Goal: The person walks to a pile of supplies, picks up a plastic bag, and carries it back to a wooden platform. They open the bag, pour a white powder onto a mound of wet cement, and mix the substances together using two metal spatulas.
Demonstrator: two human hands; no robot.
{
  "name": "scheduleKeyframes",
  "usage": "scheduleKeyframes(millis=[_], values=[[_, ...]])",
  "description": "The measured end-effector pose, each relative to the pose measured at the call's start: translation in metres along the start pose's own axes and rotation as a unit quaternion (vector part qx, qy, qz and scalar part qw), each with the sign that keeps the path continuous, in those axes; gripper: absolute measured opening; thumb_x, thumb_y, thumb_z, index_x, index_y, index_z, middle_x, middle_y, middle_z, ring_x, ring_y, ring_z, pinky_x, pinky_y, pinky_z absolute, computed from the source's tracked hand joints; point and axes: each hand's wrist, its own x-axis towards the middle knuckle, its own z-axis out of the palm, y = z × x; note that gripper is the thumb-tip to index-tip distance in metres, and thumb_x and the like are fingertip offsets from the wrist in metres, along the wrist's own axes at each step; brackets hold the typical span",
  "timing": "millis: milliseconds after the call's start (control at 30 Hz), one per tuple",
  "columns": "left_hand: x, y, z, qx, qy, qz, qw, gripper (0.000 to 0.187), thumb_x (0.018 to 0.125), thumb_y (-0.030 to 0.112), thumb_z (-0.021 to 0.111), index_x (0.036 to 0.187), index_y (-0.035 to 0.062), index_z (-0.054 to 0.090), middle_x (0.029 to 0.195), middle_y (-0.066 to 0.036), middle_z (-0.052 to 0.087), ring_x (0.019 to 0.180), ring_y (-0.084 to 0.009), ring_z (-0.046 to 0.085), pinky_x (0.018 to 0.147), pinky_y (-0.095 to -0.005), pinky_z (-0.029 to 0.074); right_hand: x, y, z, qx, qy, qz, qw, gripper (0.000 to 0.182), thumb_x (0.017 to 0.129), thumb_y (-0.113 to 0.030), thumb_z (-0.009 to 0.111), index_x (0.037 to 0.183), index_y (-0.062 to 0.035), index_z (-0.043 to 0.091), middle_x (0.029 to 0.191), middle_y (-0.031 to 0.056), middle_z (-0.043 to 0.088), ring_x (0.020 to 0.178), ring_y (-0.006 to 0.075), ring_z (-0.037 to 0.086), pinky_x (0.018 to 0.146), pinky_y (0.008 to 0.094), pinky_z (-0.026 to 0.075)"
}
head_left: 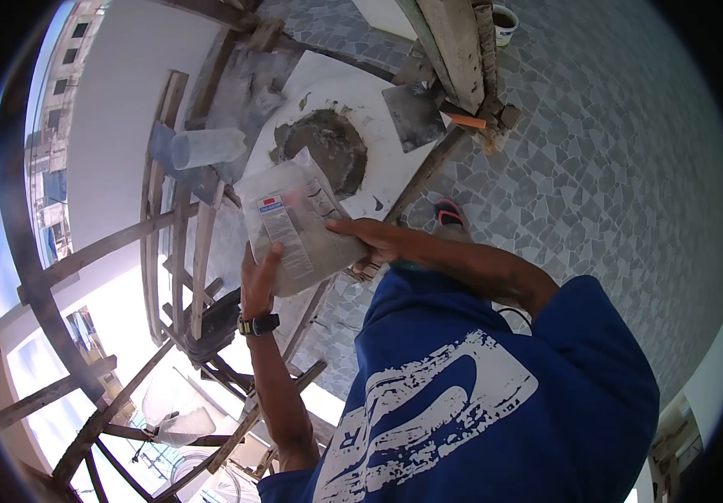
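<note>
Both hands hold a clear plastic bag of grey powder [303, 226], with a printed label strip down its front and a crumpled top that looks opened. My left hand [258, 281], with a watch at the wrist, closes on its lower left edge, thumb on the front. My right hand [371, 241] grips the right side, its thumb on the front too. The bag is tilted and overlaps the near edge of a white board [387, 180]. On this board lies a round patch of wet grey mortar [328, 142], just beyond the bag.
A dark square plate [413, 116] lies at the board's right corner, near an orange strip [466, 121]. A clear plastic container [208, 148] sits left of the board. Wooden scaffold poles [110, 243] cross the left side. A bucket [504, 25] stands on the stone-patterned floor [571, 168].
</note>
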Motion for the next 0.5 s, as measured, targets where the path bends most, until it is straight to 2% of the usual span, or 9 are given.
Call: scheduleKeyframes(millis=[33,133,233,333,433,500], values=[[0.001,-0.001,-0.001,-0.007,-0.002,-0.004,1.000,0.069,0.089,0.033,0.073,0.137,-0.0065,0.043,0.126,-0.019,0.059,0.114,-0.0259,0.059,0.097,-0.0380,0.048,0.001,0.001,-0.002,0.002,-0.012,0.001,1.000,0.068,0.093,-0.060,0.057,0.132,-0.0048,0.050,0.103,0.0111,0.067,0.081,0.0180,0.068,0.047,0.0308,0.055],[0.005,-0.007,-0.006,-0.023,-0.006,-0.018,1.000,0.069,0.089,0.031,0.072,0.138,-0.0070,0.042,0.127,-0.019,0.059,0.115,-0.0262,0.059,0.097,-0.0380,0.047,-0.006,-0.006,0.013,-0.031,0.032,0.002,0.999,0.074,0.092,-0.064,0.054,0.137,-0.0057,0.047,0.109,0.0120,0.066,0.090,0.0213,0.069,0.060,0.0369,0.061],[0.009,-0.011,-0.010,-0.030,-0.002,-0.029,0.999,0.067,0.090,0.030,0.072,0.138,-0.0070,0.043,0.128,-0.018,0.058,0.115,-0.0262,0.059,0.098,-0.0374,0.047,-0.007,-0.008,0.018,-0.046,0.026,-0.017,0.998,0.079,0.092,-0.067,0.052,0.141,-0.0057,0.045,0.119,0.0146,0.064,0.104,0.0256,0.067,0.074,0.0448,0.062],[0.010,-0.014,-0.011,-0.039,-0.001,-0.033,0.999,0.066,0.090,0.030,0.071,0.138,-0.0067,0.043,0.129,-0.018,0.058,0.115,-0.0259,0.059,0.099,-0.0370,0.047,-0.006,-0.008,0.018,-0.044,0.002,-0.025,0.999,0.080,0.092,-0.066,0.052,0.143,-0.0054,0.042,0.128,0.0176,0.061,0.114,0.0287,0.064,0.082,0.0503,0.060],[0.009,-0.014,-0.011,-0.039,0.001,-0.030,0.999,0.066,0.090,0.029,0.071,0.138,-0.0065,0.043,0.129,-0.018,0.058,0.116,-0.0256,0.058,0.099,-0.0367,0.046,-0.006,-0.008,0.019,-0.041,-0.010,-0.037,0.998,0.079,0.092,-0.066,0.052,0.144,-0.0059,0.042,0.128,0.0183,0.061,0.114,0.0292,0.064,0.081,0.0493,0.061],[0.007,-0.013,-0.011,-0.039,0.005,-0.028,0.999,0.067,0.090,0.029,0.071,0.139,-0.0065,0.042,0.130,-0.018,0.058,0.117,-0.0255,0.058,0.100,-0.0367,0.045,-0.006,-0.010,0.021,-0.050,-0.015,-0.024,0.998,0.077,0.094,-0.065,0.048,0.144,-0.0074,0.043,0.128,0.0148,0.060,0.115,0.0261,0.062,0.082,0.0460,0.059]])
